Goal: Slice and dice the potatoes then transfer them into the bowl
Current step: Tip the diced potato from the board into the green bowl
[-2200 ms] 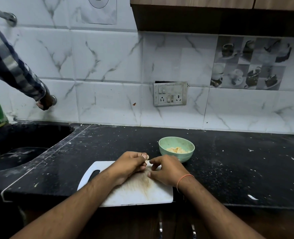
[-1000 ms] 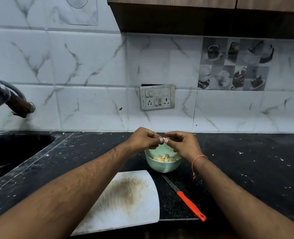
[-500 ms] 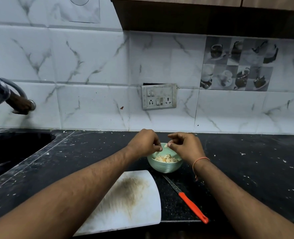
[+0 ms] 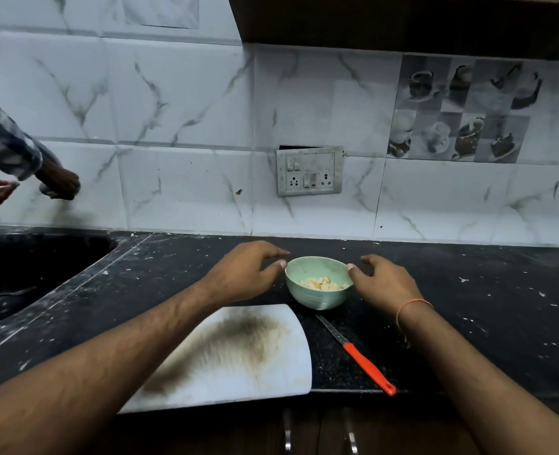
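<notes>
my left hand (image 4: pixel 242 274) and right hand (image 4: pixel 381 282) flank the bowl (image 4: pixel 317 298), fingers loose and apart, holding nothing. diced potato (image 4: pixel 319 284) sits inside. a careless knock could tip it onto the counter (image 4: pixel 501 307).

Bowl (image 4: pixel 317 292) behind cutting board (image 4: pixel 238 359), knife (image 4: pixel 357 354) right of board, potato pieces (image 4: pixel 319 284) in bowl

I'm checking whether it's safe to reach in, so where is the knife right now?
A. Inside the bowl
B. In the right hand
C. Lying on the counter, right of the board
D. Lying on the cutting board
C: the red-handled knife lies on the dark counter, right of the cutting board, in neither hand.
</notes>
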Action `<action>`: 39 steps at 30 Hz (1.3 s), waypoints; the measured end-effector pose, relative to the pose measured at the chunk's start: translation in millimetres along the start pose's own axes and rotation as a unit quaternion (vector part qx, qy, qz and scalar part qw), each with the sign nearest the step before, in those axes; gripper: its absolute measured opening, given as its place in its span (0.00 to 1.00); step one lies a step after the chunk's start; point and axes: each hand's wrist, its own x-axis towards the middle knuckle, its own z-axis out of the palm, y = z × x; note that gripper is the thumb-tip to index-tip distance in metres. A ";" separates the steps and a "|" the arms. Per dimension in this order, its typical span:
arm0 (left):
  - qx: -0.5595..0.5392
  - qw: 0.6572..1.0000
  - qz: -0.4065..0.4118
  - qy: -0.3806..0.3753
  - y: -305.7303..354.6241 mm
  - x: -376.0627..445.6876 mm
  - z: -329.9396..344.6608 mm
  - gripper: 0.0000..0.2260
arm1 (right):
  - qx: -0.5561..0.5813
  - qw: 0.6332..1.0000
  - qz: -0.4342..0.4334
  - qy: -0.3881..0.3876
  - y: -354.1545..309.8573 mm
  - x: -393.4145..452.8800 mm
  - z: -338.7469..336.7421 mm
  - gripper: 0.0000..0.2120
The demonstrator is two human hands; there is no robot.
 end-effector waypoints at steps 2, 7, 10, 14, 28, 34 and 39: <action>0.002 1.000 -0.030 -0.003 -5.5 -21.9 -9.4 0.18 | 0.013 0.993 0.071 -0.089 -3.8 -0.6 8.1 0.32; 0.037 0.989 -0.101 -0.097 -32.0 -88.3 -34.7 0.25 | 0.256 0.932 0.182 -0.182 -23.3 -9.7 28.4 0.14; 0.119 0.965 -0.156 -0.174 -53.0 -134.8 -39.4 0.45 | 0.293 0.926 0.196 -0.136 -24.2 -4.9 25.7 0.13; 0.195 0.935 -0.196 -0.222 -64.8 -178.3 -37.9 0.56 | 0.291 0.941 0.154 -0.076 -27.8 -9.4 14.6 0.11; 0.132 0.953 -0.209 -0.177 -50.7 -149.2 7.7 0.33 | 0.203 0.968 0.037 -0.141 -67.0 -54.7 -11.4 0.14; 0.125 0.954 -0.218 -0.164 -52.3 -142.0 16.8 0.33 | 0.202 0.965 0.032 -0.166 -75.7 -64.8 9.4 0.16; 0.104 0.958 -0.215 -0.157 -53.2 -141.2 12.9 0.26 | 0.209 0.957 0.016 -0.202 -84.4 -80.4 27.5 0.16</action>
